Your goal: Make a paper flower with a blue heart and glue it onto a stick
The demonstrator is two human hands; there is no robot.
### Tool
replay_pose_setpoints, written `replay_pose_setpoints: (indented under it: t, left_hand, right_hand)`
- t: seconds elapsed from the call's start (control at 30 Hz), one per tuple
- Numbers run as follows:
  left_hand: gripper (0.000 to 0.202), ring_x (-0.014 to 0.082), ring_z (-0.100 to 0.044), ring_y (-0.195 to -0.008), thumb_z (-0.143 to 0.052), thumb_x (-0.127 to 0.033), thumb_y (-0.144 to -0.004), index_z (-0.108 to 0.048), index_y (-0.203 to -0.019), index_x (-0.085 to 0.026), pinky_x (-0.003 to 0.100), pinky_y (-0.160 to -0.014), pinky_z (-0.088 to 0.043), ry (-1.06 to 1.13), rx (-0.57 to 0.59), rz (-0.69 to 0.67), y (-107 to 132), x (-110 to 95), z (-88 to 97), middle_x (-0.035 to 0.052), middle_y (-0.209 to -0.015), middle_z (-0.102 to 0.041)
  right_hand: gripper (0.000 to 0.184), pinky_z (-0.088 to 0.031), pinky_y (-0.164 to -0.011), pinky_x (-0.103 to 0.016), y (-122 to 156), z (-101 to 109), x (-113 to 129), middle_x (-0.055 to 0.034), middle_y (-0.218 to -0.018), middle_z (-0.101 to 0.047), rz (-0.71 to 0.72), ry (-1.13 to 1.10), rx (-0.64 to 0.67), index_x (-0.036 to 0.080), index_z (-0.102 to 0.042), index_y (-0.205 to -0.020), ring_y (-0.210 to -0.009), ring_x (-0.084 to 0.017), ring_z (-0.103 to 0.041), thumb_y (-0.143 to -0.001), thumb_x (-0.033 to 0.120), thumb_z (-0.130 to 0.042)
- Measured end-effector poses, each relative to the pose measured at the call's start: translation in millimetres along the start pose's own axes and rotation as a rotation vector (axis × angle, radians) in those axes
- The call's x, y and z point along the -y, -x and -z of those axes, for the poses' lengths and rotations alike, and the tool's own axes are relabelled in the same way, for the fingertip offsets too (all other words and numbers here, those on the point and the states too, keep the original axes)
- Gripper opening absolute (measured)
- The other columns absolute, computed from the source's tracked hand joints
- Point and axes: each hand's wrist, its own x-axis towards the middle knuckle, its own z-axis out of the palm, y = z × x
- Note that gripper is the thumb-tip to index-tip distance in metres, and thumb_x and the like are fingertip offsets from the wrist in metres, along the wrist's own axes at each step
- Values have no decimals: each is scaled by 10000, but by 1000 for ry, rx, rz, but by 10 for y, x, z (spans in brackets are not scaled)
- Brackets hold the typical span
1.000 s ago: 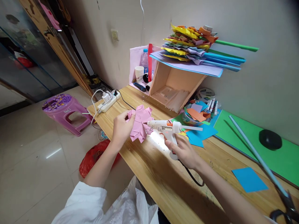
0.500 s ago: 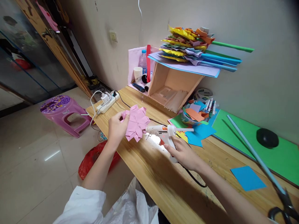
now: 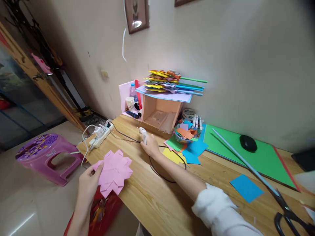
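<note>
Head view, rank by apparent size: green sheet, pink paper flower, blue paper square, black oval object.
1. green sheet
2. pink paper flower, held close to the camera, so flattered
3. blue paper square
4. black oval object, farther back

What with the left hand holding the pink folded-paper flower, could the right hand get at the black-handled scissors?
Probably yes: the black-handled scissors lie uncovered on the wooden desk near that arm, but the right hand grips the white glue gun.

Paper flower [image 3: 114, 172] left of glue gun [image 3: 143, 135]; power strip [image 3: 100, 137] behind flower; box [image 3: 159, 113] behind gun.
</note>
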Motion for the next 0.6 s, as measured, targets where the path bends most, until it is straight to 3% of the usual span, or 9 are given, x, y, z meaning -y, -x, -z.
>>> replay_pose_setpoints:
  t: [0.17,0.3,0.37,0.47,0.5,0.53,0.6]
  left_hand:
    - [445,317,-605,-927,-653,-465,-483,-663,-792,-145,357,-730,-499,-76,109,64,210,-119,-102,86,-863,-711]
    - [415,347,-602,-952,-651,-487,-436,-664,-724,-188,396,-753,-506,-129,216,82,312,-286,-277,68,-812,-719]
    - [407,346,-592,-987,-655,-464,-398,-660,-706,-199,390,-772,-511,-102,261,103,365,-360,-409,65,-831,-718]
    - [379,322,-581,-1025,-676,-404,-379,-649,-701,-205,355,-802,-514,-15,365,105,466,-433,-656,61,-862,-715]
    - [382,309,-582,-1028,-690,-391,-392,-651,-723,-205,343,-808,-513,21,433,98,510,-451,-748,57,-879,-714]
    - [394,297,-588,-1022,-704,-387,-413,-655,-759,-204,333,-805,-514,60,509,90,559,-470,-846,52,-897,-712]
    - [443,277,-601,-1000,-725,-395,-465,-658,-855,-196,317,-789,-517,130,684,86,676,-517,-1058,53,-938,-704]
  right_hand:
    - [197,-373,-702,-317,-56,-82,3,-109,-917,-611,-23,36,47,148,-535,-943,-892,-249,-512,-825,278,-447]
    - [386,-397,-770,-339,133,159,-123,-133,-1036,-593,30,29,117,136,-527,-1031,-961,-259,-515,-814,453,-494]
    - [413,-411,-788,-320,327,452,-318,-118,-1067,-594,83,14,181,145,-546,-1045,-969,-239,-529,-798,475,-518]
    - [265,-440,-707,-226,748,1107,-837,-3,-926,-651,116,2,303,230,-622,-941,-817,-151,-590,-774,429,-569]
    - [250,-442,-695,-220,909,1351,-1056,1,-899,-655,7,70,288,230,-634,-911,-796,-145,-595,-783,430,-558]
    - [236,-438,-713,-217,1073,1587,-1284,3,-899,-654,-170,182,135,233,-636,-904,-809,-143,-594,-794,421,-546]
    - [247,-406,-803,-270,1388,1987,-1730,-90,-1030,-619,-361,295,-41,165,-587,-1034,-944,-183,-562,-871,280,-441]
